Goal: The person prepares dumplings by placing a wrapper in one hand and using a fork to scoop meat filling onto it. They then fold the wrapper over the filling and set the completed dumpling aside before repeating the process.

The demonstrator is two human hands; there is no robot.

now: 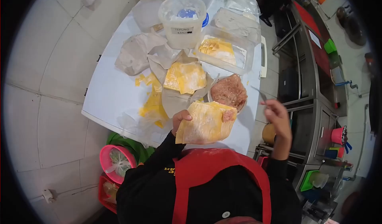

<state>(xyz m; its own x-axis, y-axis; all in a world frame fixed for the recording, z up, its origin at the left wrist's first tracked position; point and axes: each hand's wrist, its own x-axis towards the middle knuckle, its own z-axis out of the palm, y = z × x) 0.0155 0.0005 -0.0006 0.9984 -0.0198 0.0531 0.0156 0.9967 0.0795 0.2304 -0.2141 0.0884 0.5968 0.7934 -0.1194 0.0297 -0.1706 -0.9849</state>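
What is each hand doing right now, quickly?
Left hand: closed on a stack of yellow sheets, with a dab of meat on top.
Right hand: closed on a thin utensil.

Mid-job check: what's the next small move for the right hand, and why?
Probably bring the thin tool in the right hand to the dab of meat and start folding the sheet's edge over it: the dab lies uncovered near a corner of the yellow sheets, the left hand holds them, and the tool is clear of them.
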